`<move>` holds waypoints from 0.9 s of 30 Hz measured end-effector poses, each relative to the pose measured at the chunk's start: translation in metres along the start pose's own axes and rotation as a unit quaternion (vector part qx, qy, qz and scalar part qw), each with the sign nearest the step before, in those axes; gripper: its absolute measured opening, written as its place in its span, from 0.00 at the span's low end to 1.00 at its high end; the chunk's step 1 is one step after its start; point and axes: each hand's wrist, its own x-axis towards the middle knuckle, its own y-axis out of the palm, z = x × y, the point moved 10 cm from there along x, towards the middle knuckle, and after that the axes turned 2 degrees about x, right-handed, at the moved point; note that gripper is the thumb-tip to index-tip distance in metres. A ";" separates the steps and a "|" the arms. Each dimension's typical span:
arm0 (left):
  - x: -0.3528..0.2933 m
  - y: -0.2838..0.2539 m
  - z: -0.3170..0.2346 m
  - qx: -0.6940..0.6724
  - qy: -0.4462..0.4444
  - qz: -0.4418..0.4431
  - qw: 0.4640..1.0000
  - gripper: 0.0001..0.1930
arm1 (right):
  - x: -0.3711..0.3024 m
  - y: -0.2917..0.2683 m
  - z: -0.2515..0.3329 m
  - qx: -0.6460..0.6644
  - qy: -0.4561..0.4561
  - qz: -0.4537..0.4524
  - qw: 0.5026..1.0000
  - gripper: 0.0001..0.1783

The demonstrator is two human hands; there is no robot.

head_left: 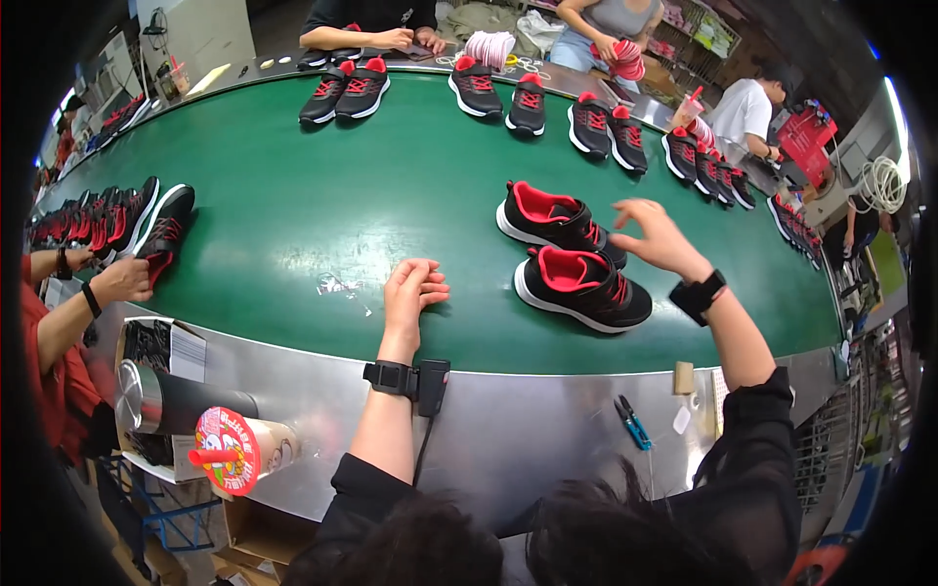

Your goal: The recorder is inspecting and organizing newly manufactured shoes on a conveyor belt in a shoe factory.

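Note:
A pair of black sneakers with red lining and white soles lies on the green work surface (293, 234), toes to the right. The far sneaker (542, 230) touches the near sneaker (586, 303) or stands very close to it. Over the toe of the far one is my right hand (660, 234), thumb and fingers apart, holding nothing; whether it touches the shoe I cannot tell. My left hand (412, 298) rests left of the pair with loosely bent fingers and nothing in them. White scraps (342, 287) lie to its left.
Near me on the metal ledge (508, 420) are blue-handled thread snips (633, 424), a small beige block (684, 377), a drink cup (239, 449) and a dark tumbler (181, 398). More sneakers (591, 125) line the far edge. Co-workers sit opposite; a co-worker's hand (122, 280) holds a shoe at left.

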 end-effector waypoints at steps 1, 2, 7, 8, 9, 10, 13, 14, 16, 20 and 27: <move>-0.005 -0.006 -0.002 -0.003 0.007 -0.010 1.000 0.11 | 0.015 0.011 0.029 0.072 -0.053 0.015 0.996 0.14; -0.004 0.000 -0.002 0.019 0.021 0.016 0.999 0.12 | 0.025 0.025 0.042 0.047 -0.081 0.050 0.994 0.16; -0.007 0.016 -0.003 0.050 0.073 0.061 0.994 0.16 | 0.033 0.102 0.073 -0.258 -0.151 0.125 0.946 0.14; -0.008 0.019 -0.007 0.052 0.088 0.056 0.993 0.16 | 0.034 0.105 0.081 -0.269 -0.171 0.117 0.941 0.13; -0.008 0.021 -0.012 0.054 0.101 0.054 0.992 0.17 | 0.034 0.105 0.088 -0.279 -0.189 0.108 0.935 0.12; -0.008 0.017 -0.013 0.091 0.099 0.032 0.990 0.22 | 0.032 0.097 0.106 -0.282 -0.205 0.098 0.932 0.11; -0.004 -0.008 -0.027 0.180 0.210 -0.076 0.958 0.27 | 0.015 0.078 0.160 -0.166 -0.329 0.046 0.928 0.10; -0.005 -0.005 -0.026 0.142 0.193 -0.071 0.968 0.30 | 0.009 0.068 0.174 -0.105 -0.337 0.046 0.935 0.09; -0.007 -0.003 -0.024 0.179 0.183 -0.051 0.965 0.31 | 0.008 0.047 0.182 -0.014 -0.269 -0.038 0.962 0.13; -0.002 0.002 -0.001 0.211 0.126 -0.017 0.969 0.35 | -0.021 0.027 0.118 0.082 0.048 -0.161 0.982 0.15; -0.008 0.023 0.000 0.163 0.072 0.036 0.983 0.36 | -0.072 0.093 0.079 0.160 0.317 -0.023 0.935 0.36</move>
